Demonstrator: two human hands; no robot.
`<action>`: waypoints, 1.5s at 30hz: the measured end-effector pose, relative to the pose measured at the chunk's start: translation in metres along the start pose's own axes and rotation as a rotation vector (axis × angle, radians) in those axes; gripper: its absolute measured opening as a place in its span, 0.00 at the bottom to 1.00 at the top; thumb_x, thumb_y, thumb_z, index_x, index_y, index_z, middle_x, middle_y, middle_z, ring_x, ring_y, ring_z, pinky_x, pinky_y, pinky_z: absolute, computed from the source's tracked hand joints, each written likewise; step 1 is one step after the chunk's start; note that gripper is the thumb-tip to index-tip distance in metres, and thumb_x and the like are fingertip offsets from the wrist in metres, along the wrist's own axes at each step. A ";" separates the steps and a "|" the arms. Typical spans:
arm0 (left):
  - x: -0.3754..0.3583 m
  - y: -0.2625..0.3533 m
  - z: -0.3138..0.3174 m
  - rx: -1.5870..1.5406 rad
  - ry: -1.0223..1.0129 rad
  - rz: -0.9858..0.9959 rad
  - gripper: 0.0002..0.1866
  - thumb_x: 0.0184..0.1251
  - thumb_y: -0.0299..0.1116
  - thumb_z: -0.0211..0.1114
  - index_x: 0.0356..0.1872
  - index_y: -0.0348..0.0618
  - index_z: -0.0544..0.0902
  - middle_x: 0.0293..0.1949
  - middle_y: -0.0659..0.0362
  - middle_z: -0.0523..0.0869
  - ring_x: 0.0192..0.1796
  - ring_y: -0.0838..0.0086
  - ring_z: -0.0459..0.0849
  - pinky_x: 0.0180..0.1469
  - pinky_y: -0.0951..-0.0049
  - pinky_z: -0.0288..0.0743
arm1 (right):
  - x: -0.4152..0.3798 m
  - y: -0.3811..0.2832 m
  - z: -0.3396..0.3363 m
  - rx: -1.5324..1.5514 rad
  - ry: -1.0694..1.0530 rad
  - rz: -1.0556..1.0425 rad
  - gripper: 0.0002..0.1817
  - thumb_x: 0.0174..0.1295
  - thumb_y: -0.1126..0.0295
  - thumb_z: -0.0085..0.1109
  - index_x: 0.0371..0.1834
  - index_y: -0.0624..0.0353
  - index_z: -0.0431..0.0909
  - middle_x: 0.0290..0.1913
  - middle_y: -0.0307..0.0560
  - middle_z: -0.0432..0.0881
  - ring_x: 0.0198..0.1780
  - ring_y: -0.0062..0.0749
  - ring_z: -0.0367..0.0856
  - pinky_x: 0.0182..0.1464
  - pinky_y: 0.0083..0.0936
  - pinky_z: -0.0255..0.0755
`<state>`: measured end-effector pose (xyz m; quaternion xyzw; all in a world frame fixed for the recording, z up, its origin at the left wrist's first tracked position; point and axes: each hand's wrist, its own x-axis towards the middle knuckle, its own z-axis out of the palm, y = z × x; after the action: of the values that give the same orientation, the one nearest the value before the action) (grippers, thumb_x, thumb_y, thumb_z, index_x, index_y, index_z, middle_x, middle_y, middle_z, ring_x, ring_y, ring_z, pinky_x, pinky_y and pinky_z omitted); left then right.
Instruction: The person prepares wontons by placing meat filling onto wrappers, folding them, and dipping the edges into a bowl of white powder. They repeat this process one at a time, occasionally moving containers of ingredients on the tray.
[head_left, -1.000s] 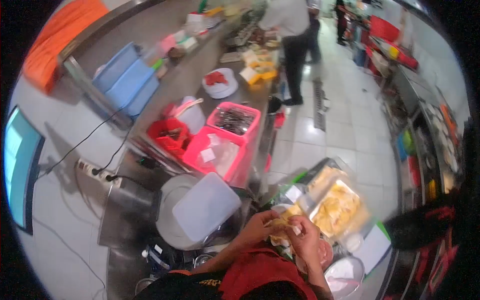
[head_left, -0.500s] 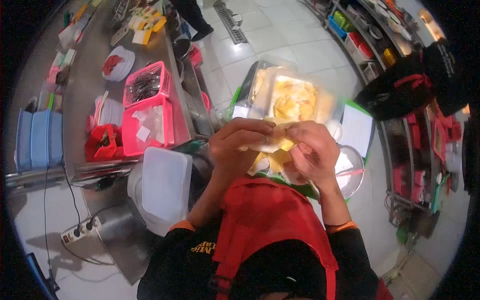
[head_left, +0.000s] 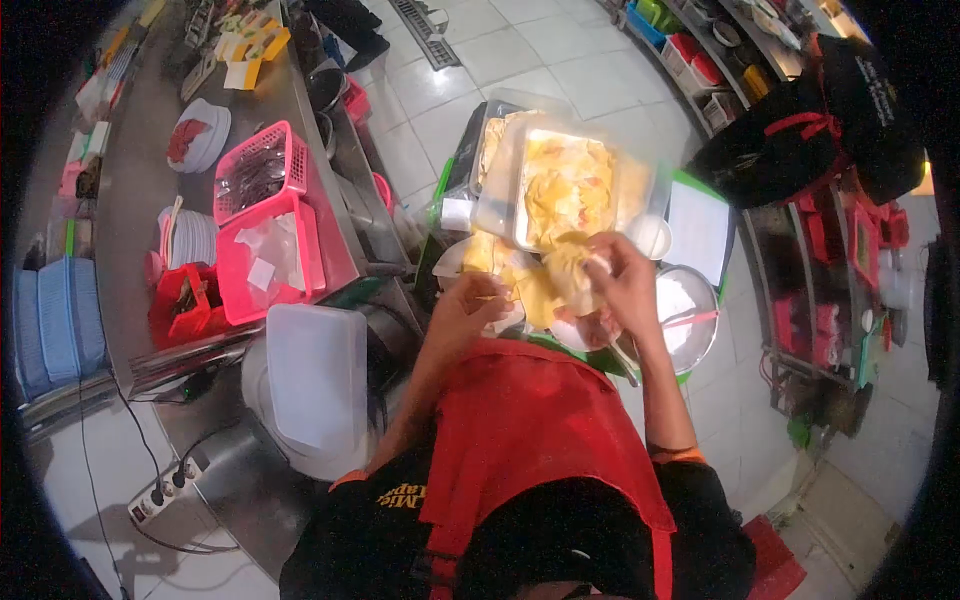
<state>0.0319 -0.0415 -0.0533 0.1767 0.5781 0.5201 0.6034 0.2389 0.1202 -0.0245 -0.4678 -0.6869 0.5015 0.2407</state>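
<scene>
My right hand (head_left: 627, 288) grips a pale yellow folded dumpling (head_left: 568, 272) at the near edge of a clear plastic container (head_left: 522, 205). Inside the container lie several yellow dumplings (head_left: 565, 185), pressed close together. My left hand (head_left: 462, 312) is lower and to the left, fingers apart and bent beside yellow dough wrappers (head_left: 537, 298). Whether its fingertips touch the wrappers is hard to see. Part of a white bowl shows under my right hand, its contents mostly hidden.
A metal bowl of white powder (head_left: 690, 335) stands at the right, near a small white bowl (head_left: 650, 238). Pink baskets (head_left: 310, 250) sit on the steel counter (head_left: 140, 230) at left. A lidded plastic box (head_left: 318, 380) is beside my left arm. Shelves line the right.
My hands were together, folding the yellow wrapper. They have parted: the right has carried the dumpling toward the container, and the left has dropped toward the wrappers. The view has shifted slightly.
</scene>
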 end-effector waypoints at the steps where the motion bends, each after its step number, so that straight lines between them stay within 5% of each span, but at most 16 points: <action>1: 0.000 -0.004 -0.007 -0.006 0.002 -0.003 0.15 0.70 0.26 0.66 0.54 0.38 0.75 0.50 0.53 0.84 0.51 0.69 0.85 0.54 0.72 0.80 | 0.007 -0.008 -0.002 -0.028 0.010 0.003 0.14 0.59 0.78 0.65 0.49 0.62 0.81 0.38 0.43 0.86 0.38 0.23 0.82 0.42 0.21 0.76; 6: -0.003 0.007 -0.023 0.036 0.048 0.097 0.12 0.72 0.27 0.64 0.52 0.40 0.76 0.52 0.54 0.85 0.51 0.70 0.86 0.52 0.71 0.80 | 0.048 -0.032 0.009 -0.002 -0.103 -0.027 0.14 0.59 0.78 0.65 0.49 0.62 0.81 0.40 0.43 0.86 0.44 0.25 0.83 0.47 0.24 0.76; 8: -0.002 0.011 -0.025 0.011 0.054 0.120 0.12 0.71 0.28 0.65 0.52 0.41 0.76 0.52 0.55 0.85 0.51 0.71 0.86 0.52 0.72 0.80 | 0.068 -0.038 0.022 0.084 -0.128 -0.249 0.14 0.59 0.78 0.65 0.49 0.62 0.81 0.42 0.44 0.87 0.45 0.25 0.84 0.48 0.25 0.76; 13: -0.004 0.006 -0.034 0.035 0.087 0.120 0.11 0.71 0.29 0.66 0.50 0.42 0.77 0.52 0.57 0.85 0.50 0.74 0.85 0.50 0.74 0.79 | 0.110 0.030 0.047 -0.262 -0.126 -0.214 0.16 0.58 0.78 0.65 0.50 0.59 0.80 0.40 0.55 0.86 0.43 0.41 0.87 0.48 0.29 0.78; 19: 0.000 -0.009 -0.041 0.097 0.145 0.088 0.10 0.70 0.30 0.67 0.48 0.41 0.79 0.50 0.58 0.85 0.49 0.73 0.85 0.51 0.73 0.78 | 0.106 0.033 0.047 -0.327 -0.056 -0.339 0.19 0.58 0.78 0.64 0.53 0.57 0.78 0.45 0.55 0.86 0.47 0.45 0.87 0.46 0.35 0.79; 23: 0.028 0.016 0.001 0.611 0.064 0.457 0.15 0.68 0.30 0.67 0.53 0.38 0.80 0.52 0.49 0.85 0.55 0.62 0.84 0.60 0.66 0.76 | 0.107 0.049 0.055 -0.455 0.083 -0.517 0.21 0.56 0.77 0.66 0.54 0.57 0.78 0.43 0.54 0.84 0.43 0.49 0.84 0.43 0.38 0.77; 24: 0.033 0.031 0.017 0.852 0.042 0.706 0.20 0.67 0.31 0.67 0.58 0.38 0.79 0.57 0.46 0.82 0.62 0.55 0.79 0.68 0.61 0.70 | 0.108 0.044 0.054 -0.450 0.095 -0.534 0.21 0.56 0.77 0.66 0.54 0.57 0.78 0.43 0.54 0.84 0.43 0.49 0.84 0.43 0.38 0.77; 25: 0.055 0.030 0.027 1.002 -0.046 0.721 0.24 0.69 0.37 0.65 0.62 0.38 0.76 0.64 0.47 0.77 0.70 0.52 0.70 0.74 0.53 0.59 | 0.107 0.037 0.049 -0.480 0.131 -0.617 0.21 0.56 0.77 0.66 0.54 0.58 0.78 0.43 0.54 0.84 0.41 0.50 0.83 0.43 0.38 0.77; 29: 0.093 0.014 0.049 1.470 -0.027 0.595 0.28 0.72 0.45 0.60 0.68 0.40 0.72 0.71 0.50 0.71 0.78 0.52 0.58 0.77 0.44 0.45 | 0.072 0.011 -0.001 -0.490 0.195 -0.598 0.18 0.56 0.77 0.65 0.52 0.60 0.79 0.41 0.55 0.83 0.40 0.52 0.82 0.43 0.40 0.76; 32: 0.100 0.012 0.045 1.539 -0.067 0.623 0.29 0.70 0.44 0.63 0.68 0.42 0.72 0.72 0.51 0.71 0.77 0.54 0.59 0.77 0.43 0.46 | 0.028 0.031 -0.074 -0.467 0.249 -0.350 0.13 0.57 0.78 0.61 0.46 0.62 0.80 0.39 0.54 0.82 0.39 0.50 0.82 0.43 0.41 0.76; 36: 0.109 0.003 0.040 1.455 -0.077 0.682 0.28 0.67 0.43 0.65 0.66 0.43 0.74 0.70 0.52 0.73 0.76 0.53 0.63 0.74 0.40 0.49 | -0.043 0.095 -0.147 -0.868 0.106 -0.006 0.09 0.57 0.76 0.59 0.42 0.61 0.81 0.40 0.53 0.83 0.44 0.49 0.82 0.46 0.39 0.77; 39: 0.118 0.001 0.043 1.515 0.045 0.957 0.25 0.62 0.41 0.68 0.59 0.42 0.79 0.62 0.51 0.79 0.68 0.51 0.72 0.68 0.38 0.59 | -0.075 0.153 -0.153 -1.103 -0.011 -0.172 0.11 0.58 0.73 0.55 0.42 0.61 0.83 0.45 0.49 0.84 0.57 0.47 0.78 0.63 0.42 0.68; 45: 0.097 0.014 0.033 1.157 0.018 0.876 0.20 0.62 0.29 0.68 0.55 0.40 0.78 0.55 0.47 0.82 0.61 0.47 0.76 0.65 0.53 0.68 | -0.095 0.205 -0.148 -1.388 -0.051 -0.279 0.13 0.60 0.70 0.55 0.45 0.59 0.83 0.45 0.50 0.85 0.54 0.44 0.80 0.62 0.41 0.69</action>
<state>0.0346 0.0580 -0.0828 0.6788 0.6417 0.3263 0.1448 0.4824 0.1167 -0.1425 -0.4089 -0.9068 -0.0769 -0.0675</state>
